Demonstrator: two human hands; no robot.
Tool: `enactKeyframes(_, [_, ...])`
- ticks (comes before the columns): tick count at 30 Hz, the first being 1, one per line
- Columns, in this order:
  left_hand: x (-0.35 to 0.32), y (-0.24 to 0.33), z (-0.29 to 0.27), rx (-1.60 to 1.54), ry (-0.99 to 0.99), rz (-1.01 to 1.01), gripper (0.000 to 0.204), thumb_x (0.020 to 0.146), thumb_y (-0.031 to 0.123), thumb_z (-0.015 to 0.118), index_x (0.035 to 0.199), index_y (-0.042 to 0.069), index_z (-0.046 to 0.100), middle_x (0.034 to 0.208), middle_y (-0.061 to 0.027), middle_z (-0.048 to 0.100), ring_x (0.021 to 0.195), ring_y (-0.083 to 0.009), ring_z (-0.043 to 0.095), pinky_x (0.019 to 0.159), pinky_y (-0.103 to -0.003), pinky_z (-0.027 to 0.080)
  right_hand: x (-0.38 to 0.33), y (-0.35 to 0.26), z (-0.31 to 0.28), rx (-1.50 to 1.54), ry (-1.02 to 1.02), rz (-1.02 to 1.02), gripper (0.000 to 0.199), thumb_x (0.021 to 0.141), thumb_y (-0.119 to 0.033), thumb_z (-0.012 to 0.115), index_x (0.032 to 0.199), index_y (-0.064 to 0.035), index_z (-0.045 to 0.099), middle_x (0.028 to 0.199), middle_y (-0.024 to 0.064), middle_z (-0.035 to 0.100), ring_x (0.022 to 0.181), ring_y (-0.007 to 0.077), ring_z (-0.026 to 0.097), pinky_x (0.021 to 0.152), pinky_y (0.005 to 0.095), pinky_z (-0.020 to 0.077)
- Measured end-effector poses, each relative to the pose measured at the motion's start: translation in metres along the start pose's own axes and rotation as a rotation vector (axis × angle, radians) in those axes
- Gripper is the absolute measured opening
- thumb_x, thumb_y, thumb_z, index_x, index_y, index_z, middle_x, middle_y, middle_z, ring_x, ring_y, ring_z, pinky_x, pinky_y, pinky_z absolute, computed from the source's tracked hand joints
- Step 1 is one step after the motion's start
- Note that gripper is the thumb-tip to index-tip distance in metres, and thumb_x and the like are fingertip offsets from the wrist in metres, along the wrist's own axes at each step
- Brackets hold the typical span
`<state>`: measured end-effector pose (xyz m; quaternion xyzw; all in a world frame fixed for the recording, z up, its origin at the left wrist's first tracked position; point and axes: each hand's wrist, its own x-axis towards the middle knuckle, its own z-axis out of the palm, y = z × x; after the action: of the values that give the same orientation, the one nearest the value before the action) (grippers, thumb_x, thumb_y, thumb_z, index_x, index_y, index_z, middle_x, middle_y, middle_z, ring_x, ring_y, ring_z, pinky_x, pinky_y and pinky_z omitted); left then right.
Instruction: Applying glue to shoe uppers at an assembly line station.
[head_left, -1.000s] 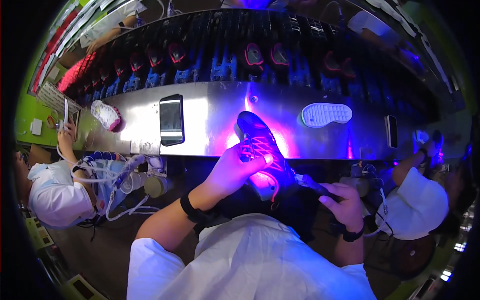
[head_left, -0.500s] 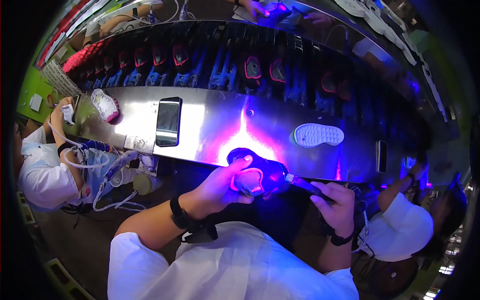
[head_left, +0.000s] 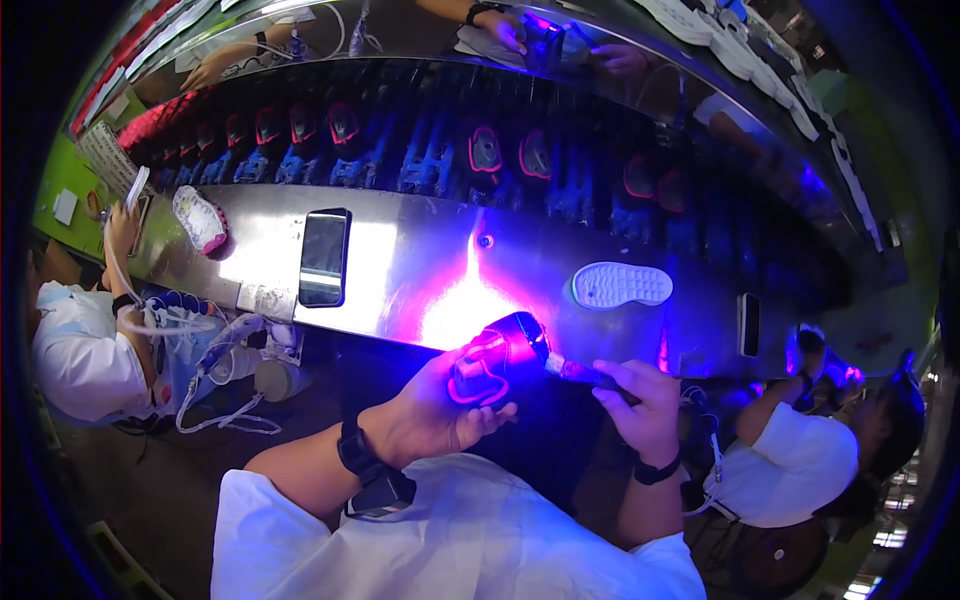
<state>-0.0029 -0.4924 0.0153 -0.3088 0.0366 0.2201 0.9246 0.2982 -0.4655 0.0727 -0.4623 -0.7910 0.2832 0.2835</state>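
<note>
The shoe (head_left: 502,350) has a dark upper with a bright pink-red line curving round its opening; violet light falls over it, so its true colours are hard to tell. It is held up in the air just on the near side of the steel ledge (head_left: 400,250), tilted, its opening turned toward the wearer. The left hand (head_left: 428,408) is wrapped round it from the left and below, with the shoe sitting above the curled fingers. The right hand (head_left: 645,405), also on the near side of the ledge, pinches the dark handle of a brush (head_left: 585,374) whose pale tip meets the shoe's right side or comes very close; which, I cannot tell. Below the near edge of the ledge, toward its left part, stand a round beige tub (head_left: 277,381) and a white cup (head_left: 235,366), their contents not visible. Beyond the far edge of the ledge, blue racks (head_left: 428,165) run in a row, several bearing dark shoes (head_left: 343,124) with red-lit rims
</note>
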Motion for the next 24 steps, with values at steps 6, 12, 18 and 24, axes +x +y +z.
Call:
enactKeyframes(6, [-0.024, -0.012, 0.007, 0.051, -0.051, 0.063, 0.060, 0.104, 0.050, 0.054, 0.142, 0.003, 0.050, 0.117, -0.0303, 0.067, 0.085, -0.0360, 0.075, 0.067, -0.036, 0.067, -0.030, -0.002, 0.047, 0.099, 0.065, 0.067, 0.039, 0.076, 0.001, 0.080, 0.115, -0.0007, 0.075, 0.082, 0.0074, 0.067, 0.071, 0.0148, 0.063, 0.064, 0.0289, 0.0483])
enactKeyframes(12, [-0.021, 0.004, 0.029, 0.833, -0.015, 0.442, 0.059, 0.100, 0.037, 0.064, 0.146, 0.002, 0.048, 0.125, -0.0115, 0.067, 0.111, -0.0252, 0.068, 0.096, -0.036, 0.055, -0.005, -0.009, 0.056, 0.075, 0.123, 0.259, 0.036, 0.087, -0.010, 0.080, 0.120, 0.0023, 0.072, 0.102, 0.0184, 0.075, 0.090, 0.0269, 0.074, 0.083, 0.0348, 0.0561])
enactKeyframes(18, [-0.022, 0.052, 0.103, 1.553, 0.220, 0.851, 0.049, 0.097, 0.025, 0.070, 0.137, 0.000, 0.057, 0.121, -0.0069, 0.068, 0.114, -0.0160, 0.064, 0.102, -0.033, 0.050, 0.009, -0.027, 0.045, 0.272, 0.024, 0.188, 0.036, 0.089, -0.015, 0.081, 0.121, 0.0005, 0.072, 0.099, 0.0156, 0.076, 0.088, 0.0198, 0.072, 0.081, 0.0335, 0.0550])
enactKeyframes(24, [-0.015, 0.209, 0.172, 2.086, 1.086, 1.213, 0.059, 0.089, 0.044, 0.075, 0.120, -0.006, 0.068, 0.104, -0.0208, 0.076, 0.096, -0.0302, 0.076, 0.087, -0.040, 0.059, -0.027, 0.028, 0.029, 0.607, 0.126, 0.495, 0.044, 0.096, -0.007, 0.071, 0.137, 0.0000, 0.060, 0.091, 0.0004, 0.066, 0.064, 0.0018, 0.050, 0.052, 0.0184, 0.0386])
